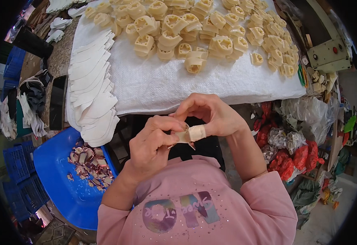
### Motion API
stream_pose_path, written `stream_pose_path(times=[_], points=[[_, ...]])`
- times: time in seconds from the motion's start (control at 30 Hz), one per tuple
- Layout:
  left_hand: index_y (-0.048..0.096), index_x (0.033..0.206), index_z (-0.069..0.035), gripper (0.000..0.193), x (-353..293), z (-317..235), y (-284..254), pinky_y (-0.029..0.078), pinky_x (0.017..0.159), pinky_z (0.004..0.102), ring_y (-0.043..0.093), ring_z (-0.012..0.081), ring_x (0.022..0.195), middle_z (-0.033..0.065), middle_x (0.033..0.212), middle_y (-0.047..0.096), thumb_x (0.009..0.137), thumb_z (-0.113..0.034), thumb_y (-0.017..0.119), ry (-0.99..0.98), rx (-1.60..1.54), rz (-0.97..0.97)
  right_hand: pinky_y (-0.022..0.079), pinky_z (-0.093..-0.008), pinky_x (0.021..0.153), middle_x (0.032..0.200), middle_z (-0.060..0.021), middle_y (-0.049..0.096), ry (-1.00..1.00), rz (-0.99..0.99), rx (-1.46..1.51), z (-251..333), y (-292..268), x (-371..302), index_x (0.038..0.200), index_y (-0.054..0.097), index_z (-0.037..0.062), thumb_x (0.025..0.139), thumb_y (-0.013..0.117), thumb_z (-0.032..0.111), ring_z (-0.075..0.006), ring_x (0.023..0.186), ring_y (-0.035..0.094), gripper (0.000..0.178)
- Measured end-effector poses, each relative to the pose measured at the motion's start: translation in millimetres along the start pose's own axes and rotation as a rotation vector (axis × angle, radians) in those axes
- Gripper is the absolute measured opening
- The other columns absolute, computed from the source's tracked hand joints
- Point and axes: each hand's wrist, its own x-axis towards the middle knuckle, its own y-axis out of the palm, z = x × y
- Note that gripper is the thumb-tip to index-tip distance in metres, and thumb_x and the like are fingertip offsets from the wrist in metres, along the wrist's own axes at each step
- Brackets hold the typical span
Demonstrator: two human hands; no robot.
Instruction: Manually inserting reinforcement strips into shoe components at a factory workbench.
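one small pale piece (pixel 183 137) on my feed, l hand (pixel 150 139) clamped on it. r hand (pixel 217 116) just to its right, can't tell grip.

Pink top (pixel 178 179), 6 o'clock; loose short sleeves (pixel 270 198) at 4 and 7. Chest print (pixel 181 212): big purple-teal letters, upside down from here, tiny shiny dots scattered round. Pale wrap (pixel 197 132) on right thumb (pixel 212 129).
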Motion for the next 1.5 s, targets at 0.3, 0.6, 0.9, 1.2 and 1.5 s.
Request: stream_pose_path(times=[0.3, 0.6, 0.9, 1.2, 1.5], points=[[0.053, 0.085, -0.001, 0.014, -7.9, 8.4, 4.9, 0.047, 0.065, 0.0241, 0.057, 0.0147, 0.076, 0.0115, 0.091, 0.061, 0.079, 0.005, 0.065, -0.105, 0.163, -0.016, 0.046, -0.0269, 0.078, 0.093, -0.0056, 0.059, 0.060, -0.156, -0.127, -13.0, 15.5, 3.9, 0.107, 0.055, 0.0018, 0.083, 0.064, 0.010, -0.0115, 0.089, 0.056, 0.027], [0.058, 0.096, 0.005, 0.016, -6.3, 3.4, 11.4, 0.049, 0.076, 0.0228, 0.058, 0.0091, 0.082, 0.0106, 0.095, 0.063, 0.084, -0.003, 0.064, -0.500, -0.377, -0.358, 0.040, -0.0316, 0.083, 0.098, -0.0071, 0.055, -0.398, -0.199, -0.400, -26.8, 12.9, 4.6, 0.106, 0.057, 0.0051, 0.088, 0.054, 0.012, -0.0200, 0.095, 0.048, 0.019], [0.056, 0.088, 0.004, 0.013, -2.9, 5.3, 12.0, 0.049, 0.074, 0.0245, 0.058, 0.0100, 0.081, 0.0116, 0.094, 0.063, 0.084, -0.005, 0.064, -0.483, -0.409, -0.346, 0.039, -0.0322, 0.077, 0.092, -0.0078, 0.050, -0.310, -0.365, -0.297, -17.4, 32.4, 5.8, 0.092, 0.054, 0.0047, 0.079, 0.056, 0.004, -0.0224, 0.087, 0.045, 0.013], [0.058, 0.087, 0.002, 0.017, -8.9, 1.1, 19.9, 0.045, 0.076, 0.0255, 0.054, 0.0113, 0.085, 0.0090, 0.097, 0.060, 0.083, -0.011, 0.067, -0.540, -0.343, -0.265, 0.031, -0.0342, 0.075, 0.084, -0.0089, 0.048, -0.545, -0.507, -0.808, -23.9, 34.1, 4.8, 0.078, 0.052, 0.0054, 0.076, 0.058, 0.006, -0.0250, 0.080, 0.045, 0.006], [0.064, 0.083, -0.001, 0.017, -5.9, 8.2, 4.7, 0.039, 0.083, 0.0276, 0.048, 0.0160, 0.099, 0.0120, 0.110, 0.049, 0.080, -0.016, 0.070, -0.361, -0.041, -0.205, 0.045, -0.0230, 0.070, 0.096, -0.0061, 0.057, -0.355, -0.395, -0.218, -23.9, 8.5, 0.6, 0.096, 0.059, 0.0028, 0.089, 0.057, 0.017, -0.0113, 0.076, 0.055, 0.016]])
